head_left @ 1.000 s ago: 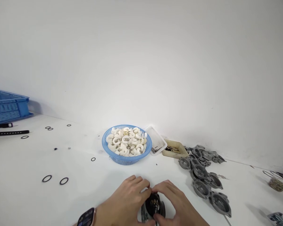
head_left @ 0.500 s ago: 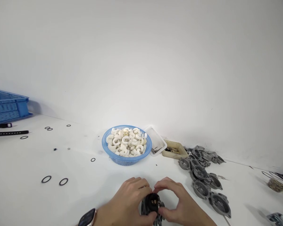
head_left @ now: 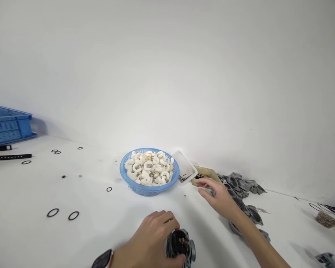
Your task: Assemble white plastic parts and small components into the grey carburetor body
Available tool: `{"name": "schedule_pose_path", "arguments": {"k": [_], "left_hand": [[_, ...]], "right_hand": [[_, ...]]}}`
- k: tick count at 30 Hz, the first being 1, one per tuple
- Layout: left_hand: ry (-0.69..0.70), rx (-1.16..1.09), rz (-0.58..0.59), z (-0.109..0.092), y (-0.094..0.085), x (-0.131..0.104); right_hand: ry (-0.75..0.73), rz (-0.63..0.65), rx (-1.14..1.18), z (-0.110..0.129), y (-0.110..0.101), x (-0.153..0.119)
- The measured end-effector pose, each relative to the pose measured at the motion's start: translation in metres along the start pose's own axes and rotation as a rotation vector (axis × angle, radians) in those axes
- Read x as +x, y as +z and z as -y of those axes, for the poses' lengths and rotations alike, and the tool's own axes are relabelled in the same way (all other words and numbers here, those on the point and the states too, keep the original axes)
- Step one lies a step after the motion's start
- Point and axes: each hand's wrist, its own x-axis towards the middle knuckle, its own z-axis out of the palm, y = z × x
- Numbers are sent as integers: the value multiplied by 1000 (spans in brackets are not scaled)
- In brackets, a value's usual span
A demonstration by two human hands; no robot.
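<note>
My left hand [head_left: 153, 240] is wrapped round a grey metal carburetor body [head_left: 192, 250] at the bottom centre. Its open top faces up, showing a black inside with small brass pieces; the lower part runs out of view. Well ahead and to the right, my right hand [head_left: 219, 199] is off the carburetor, fingers apart and holding nothing I can see. Its fingertips are at the near edge of a beige tray [head_left: 213, 175] of small thin parts. Whether they touch it I cannot tell.
A blue basket [head_left: 123, 172] holds many white C-shaped floats. Beside it leans a clear plastic box [head_left: 190, 167] with thin pins. Grey metal float bowls [head_left: 237, 182] lie piled at right, partly behind my forearm. Black O-rings [head_left: 73, 215] are scattered left, near a blue crate [head_left: 25, 125].
My right hand has let go of the carburetor body and moved forward and right to the beige tray. My left hand keeps its hold in the same place.
</note>
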Motion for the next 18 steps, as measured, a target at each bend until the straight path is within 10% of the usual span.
{"name": "schedule_pose_path", "arguments": {"k": [18], "left_hand": [[275,277,-187,34,38,8]], "right_hand": [[-146,-56,-143,-11,56,80]]}}
